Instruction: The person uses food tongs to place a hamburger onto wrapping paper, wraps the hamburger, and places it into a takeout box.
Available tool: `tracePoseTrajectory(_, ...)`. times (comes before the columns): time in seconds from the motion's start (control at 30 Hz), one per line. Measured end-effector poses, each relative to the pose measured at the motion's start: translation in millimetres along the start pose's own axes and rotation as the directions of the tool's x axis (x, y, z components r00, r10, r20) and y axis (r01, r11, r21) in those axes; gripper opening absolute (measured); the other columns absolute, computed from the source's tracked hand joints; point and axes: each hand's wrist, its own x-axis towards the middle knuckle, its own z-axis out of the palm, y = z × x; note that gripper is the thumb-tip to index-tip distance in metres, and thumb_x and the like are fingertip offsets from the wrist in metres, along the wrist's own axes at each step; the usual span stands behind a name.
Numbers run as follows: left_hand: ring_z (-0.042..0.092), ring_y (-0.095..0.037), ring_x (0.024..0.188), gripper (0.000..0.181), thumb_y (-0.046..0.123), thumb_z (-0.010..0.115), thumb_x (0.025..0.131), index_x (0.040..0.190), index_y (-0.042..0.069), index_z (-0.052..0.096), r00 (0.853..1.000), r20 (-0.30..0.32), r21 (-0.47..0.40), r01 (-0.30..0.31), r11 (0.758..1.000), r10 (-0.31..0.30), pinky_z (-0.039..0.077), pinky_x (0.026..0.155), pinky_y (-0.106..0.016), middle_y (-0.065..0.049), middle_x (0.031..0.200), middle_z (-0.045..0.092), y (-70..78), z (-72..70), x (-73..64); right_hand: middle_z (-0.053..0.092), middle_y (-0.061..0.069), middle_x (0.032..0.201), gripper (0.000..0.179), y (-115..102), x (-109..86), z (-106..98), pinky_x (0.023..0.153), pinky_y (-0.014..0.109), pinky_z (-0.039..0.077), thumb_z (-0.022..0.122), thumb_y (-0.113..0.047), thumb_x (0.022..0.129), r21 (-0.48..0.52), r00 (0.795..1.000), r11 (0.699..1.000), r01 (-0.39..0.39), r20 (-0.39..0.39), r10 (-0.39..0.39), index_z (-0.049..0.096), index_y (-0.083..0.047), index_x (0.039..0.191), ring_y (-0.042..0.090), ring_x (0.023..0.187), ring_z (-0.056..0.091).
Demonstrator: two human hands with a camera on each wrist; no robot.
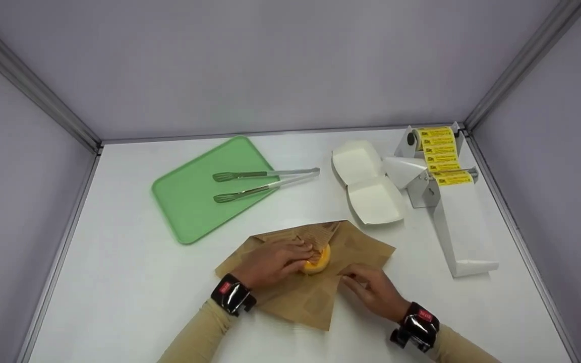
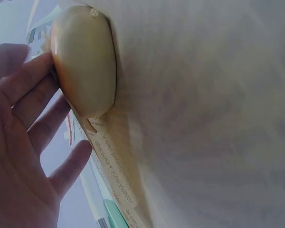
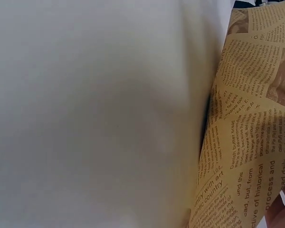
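Brown paper [image 1: 305, 301], folded partly over the bun [image 1: 325, 259], is pinched at 4 o'clock from it by the right hand [image 1: 372, 288] and pressed from 9 o'clock by the left hand [image 1: 274, 259], fingers extended, so the fold might spring back were that pressure eased early.

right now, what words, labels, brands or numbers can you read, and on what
"process and": brown paper, right wrist view
"of historical": same paper
"with art": same paper
"country": same paper
"daily": same paper
"South America": same paper, left wrist view
Remaining paper print: mostly cut off, small or blurred
Yellow labels: too small
Red strap patches: too small
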Motion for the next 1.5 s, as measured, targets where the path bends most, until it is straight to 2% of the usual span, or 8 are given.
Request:
tracePoseTrajectory(0.6, 0.043, -0.016, 0.147, 0.045, 0.049, 0.041, 0.107, 0.147, 0.033, 0.052, 0.997, 0.05, -0.08, 0.069, 0.994, -0.065, 0.036, 0.12, -0.042, 0.009, 0.156, 0.045, 3.1, 1.2, -3.4, 0.071, -0.006, 0.095, 0.008, 4, 28.6, 10, 0.083, 0.025, 0.056, 0.063, -0.012, 0.1, 0.024, 0.969, 0.973, -0.231, -0.087, 0.232, 0.07, -0.012, 0.101, 0.004, 0.092, 0.063)
tracePoseTrajectory(0.77, 0.042, -0.016, 0.148, 0.059, 0.064, 0.034, 0.103, 0.148, 0.029, 0.051, 0.996, 0.069, -0.184, 0.072, 0.98, -0.061, 0.035, 0.121, -0.043, 0.01, 0.157, 0.044, 1.2, -0.9, -9.5, 0.071, -0.002, 0.095, 0.007, 6, 39.3, 9, 0.078, 0.022, 0.054, 0.064, -0.012, 0.099, 0.037, 0.958, 0.966, -0.257, -0.12, 0.259, 0.07, -0.01, 0.101, 0.005, 0.088, 0.061)
tracePoseTrajectory(0.93, 0.029, -0.019, 0.154, 0.084, 0.084, 0.029, 0.092, 0.156, 0.03, 0.036, 0.99, 0.139, -0.251, 0.059, 0.966, -0.024, 0.027, 0.123, -0.054, 0.007, 0.164, 0.033, -1.7, -2.2, -14.7, 0.072, 0.0, 0.094, 0.007, 9, 47.8, 9, 0.075, 0.02, 0.052, 0.065, -0.012, 0.099, 0.04, 0.943, 0.955, -0.293, -0.151, 0.296, 0.071, -0.009, 0.1, 0.006, 0.087, 0.061)
tracePoseTrajectory(1.03, 0.022, -0.023, 0.156, 0.095, 0.088, 0.041, 0.084, 0.159, 0.031, 0.028, 0.979, 0.199, -0.232, 0.095, 0.968, -0.049, 0.025, 0.124, -0.054, 0.005, 0.167, 0.026, 1.3, -4.2, -13.6, 0.071, -0.002, 0.091, 0.007, 11, 51.8, 9, 0.071, 0.02, 0.049, 0.065, -0.011, 0.098, 0.032, 0.934, 0.948, -0.316, -0.168, 0.316, 0.07, -0.007, 0.098, 0.006, 0.083, 0.059)
tracePoseTrajectory(1.17, 0.018, -0.028, 0.157, 0.106, 0.076, 0.066, 0.079, 0.162, 0.026, 0.022, 0.963, 0.249, -0.194, 0.153, 0.969, -0.102, 0.026, 0.124, -0.052, -0.001, 0.168, 0.021, 8.5, -7.8, -11.6, 0.065, -0.002, 0.083, 0.006, 11, 56.1, 9, 0.065, 0.02, 0.044, 0.066, -0.009, 0.098, 0.003, 0.921, 0.938, -0.346, -0.188, 0.341, 0.068, -0.006, 0.093, 0.007, 0.076, 0.053)
tracePoseTrajectory(1.27, 0.03, -0.028, 0.154, 0.1, 0.062, 0.069, 0.084, 0.163, 0.024, 0.022, 0.953, 0.258, -0.197, 0.21, 0.958, -0.156, 0.034, 0.121, -0.048, -0.005, 0.168, 0.026, 12.7, -10.0, -11.5, 0.061, -0.001, 0.082, 0.007, 11, 58.8, 10, 0.065, 0.021, 0.044, 0.065, -0.007, 0.097, -0.02, 0.918, 0.935, -0.354, -0.2, 0.343, 0.066, -0.005, 0.09, 0.007, 0.076, 0.052)
tracePoseTrajectory(1.37, 0.052, -0.022, 0.136, 0.087, 0.053, 0.062, 0.091, 0.163, 0.023, 0.023, 0.945, 0.245, -0.228, 0.273, 0.935, -0.216, 0.046, 0.11, -0.042, -0.006, 0.158, 0.045, 12.8, -11.5, -12.5, 0.059, 0.0, 0.082, 0.007, 12, 59.9, 11, 0.066, 0.021, 0.045, 0.065, -0.006, 0.097, -0.04, 0.916, 0.933, -0.359, -0.209, 0.343, 0.066, -0.004, 0.091, 0.008, 0.078, 0.052)
tracePoseTrajectory(1.5, 0.062, -0.014, 0.113, 0.069, 0.05, 0.054, 0.101, 0.16, 0.023, 0.03, 0.947, 0.197, -0.311, 0.307, 0.9, -0.255, 0.053, 0.097, -0.037, -0.004, 0.139, 0.058, 7.6, -10.7, -11.6, 0.059, 0.001, 0.083, 0.007, 13, 60.6, 13, 0.067, 0.022, 0.047, 0.065, -0.006, 0.097, -0.075, 0.917, 0.931, -0.357, -0.218, 0.334, 0.065, -0.003, 0.091, 0.009, 0.079, 0.053)
